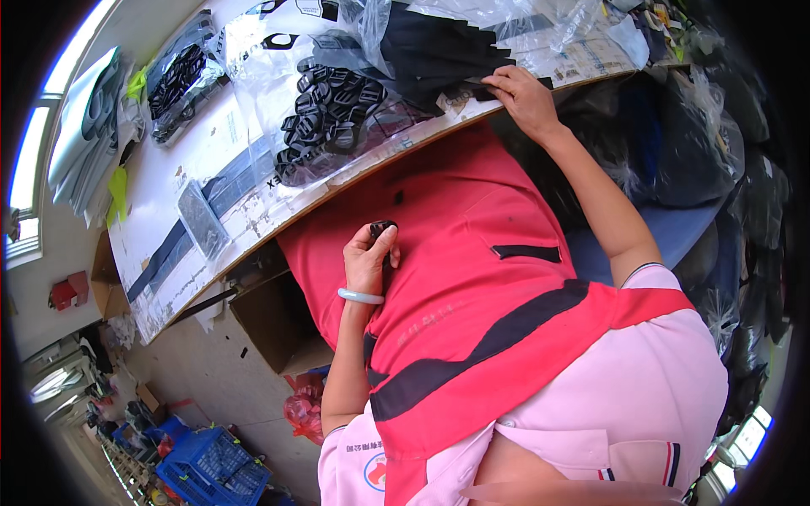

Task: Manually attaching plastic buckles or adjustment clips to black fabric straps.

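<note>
My left hand (364, 263), with a pale bangle at its wrist, is closed in front of the red apron (447, 228). Between its thumb and fingers sits a small black plastic buckle (382, 227), partly covered by the fingertips. At the table's front edge, my right hand (525, 99) pinches a black strap (484, 94), mostly hidden under the fingers. Just left of that hand lies a fanned stack of black straps (443, 55). A heap of black plastic buckles (331, 114) rests on clear plastic bags farther left.
The worn white table (253, 198) slants across in front of me. On it are a bag of black buckles (179, 80) and a clear flat packet (203, 221). Dark plastic-wrapped bundles (688, 139) crowd the right. A cardboard box (278, 325) and blue crate (211, 468) stand below.
</note>
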Tool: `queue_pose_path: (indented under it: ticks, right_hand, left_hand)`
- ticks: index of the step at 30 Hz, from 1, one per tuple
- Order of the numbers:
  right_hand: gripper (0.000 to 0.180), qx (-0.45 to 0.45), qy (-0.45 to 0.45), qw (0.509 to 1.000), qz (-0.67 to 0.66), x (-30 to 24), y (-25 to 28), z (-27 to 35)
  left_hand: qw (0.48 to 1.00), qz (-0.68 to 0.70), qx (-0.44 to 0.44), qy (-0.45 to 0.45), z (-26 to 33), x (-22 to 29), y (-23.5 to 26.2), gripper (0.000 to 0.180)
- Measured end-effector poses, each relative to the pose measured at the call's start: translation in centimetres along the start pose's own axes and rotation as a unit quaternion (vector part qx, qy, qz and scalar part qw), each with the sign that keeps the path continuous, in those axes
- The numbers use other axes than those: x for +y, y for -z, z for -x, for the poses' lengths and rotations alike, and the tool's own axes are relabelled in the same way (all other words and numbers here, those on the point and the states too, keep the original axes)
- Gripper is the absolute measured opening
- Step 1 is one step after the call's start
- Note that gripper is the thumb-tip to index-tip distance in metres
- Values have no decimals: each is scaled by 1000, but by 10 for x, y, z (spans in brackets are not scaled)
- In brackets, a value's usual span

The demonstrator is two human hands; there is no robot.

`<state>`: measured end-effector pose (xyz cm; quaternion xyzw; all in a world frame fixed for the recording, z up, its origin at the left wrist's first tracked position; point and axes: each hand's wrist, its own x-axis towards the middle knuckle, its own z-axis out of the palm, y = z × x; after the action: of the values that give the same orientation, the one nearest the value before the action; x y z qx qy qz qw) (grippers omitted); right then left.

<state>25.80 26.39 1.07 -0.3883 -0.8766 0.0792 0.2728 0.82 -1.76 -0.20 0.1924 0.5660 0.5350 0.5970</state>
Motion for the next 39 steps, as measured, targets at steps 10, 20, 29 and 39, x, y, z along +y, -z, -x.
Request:
queue_pose_path:
  ticks: [10,20,29,39]
  right_hand:
    - [19,61,38,994,-86,8,-4,-7]
    - [21,113,-247,883,-382,-8,0,0]
    - [12,80,-229,749,-617,-13,54,-13]
    - [37,3,-91,993,-76,-12,5,41]
  left_hand:
    - [999,19,28,-13,-9,-5,-4,12]
    - [999,-21,1,-41,-22,-7,-7,14]
    - [998,-37,21,-46,-18,-2,-10,13]
    - [999,-28,-5,-40,-15,3,-15,13]
